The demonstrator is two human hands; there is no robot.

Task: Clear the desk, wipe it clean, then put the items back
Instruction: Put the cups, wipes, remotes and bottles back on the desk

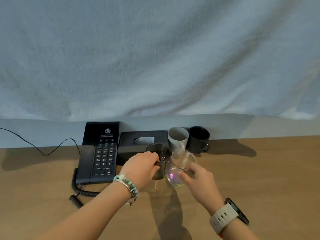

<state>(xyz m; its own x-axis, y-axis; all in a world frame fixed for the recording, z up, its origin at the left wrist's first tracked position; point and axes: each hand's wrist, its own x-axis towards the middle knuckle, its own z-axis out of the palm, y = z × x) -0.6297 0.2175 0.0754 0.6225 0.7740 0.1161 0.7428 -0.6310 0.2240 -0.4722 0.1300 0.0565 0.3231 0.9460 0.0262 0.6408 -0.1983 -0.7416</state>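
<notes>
Two glass mugs hang just above the wooden desk (259,179) in front of me. My left hand (141,168) grips the handle of the smoky dark glass mug (162,153). My right hand (199,177) pinches the handle of the clear glass mug (178,163), which is tilted and touches the dark one. Behind them, against the wall, stand a black tissue box (133,144), a white ceramic mug (178,137) and a black ceramic mug (199,138). A black desk phone (98,153) lies to the left.
The phone's coiled cord (81,191) lies on the desk at its front left, and a thin black cable (43,151) runs off to the left. A pale blue cloth (155,58) covers the wall above the desk.
</notes>
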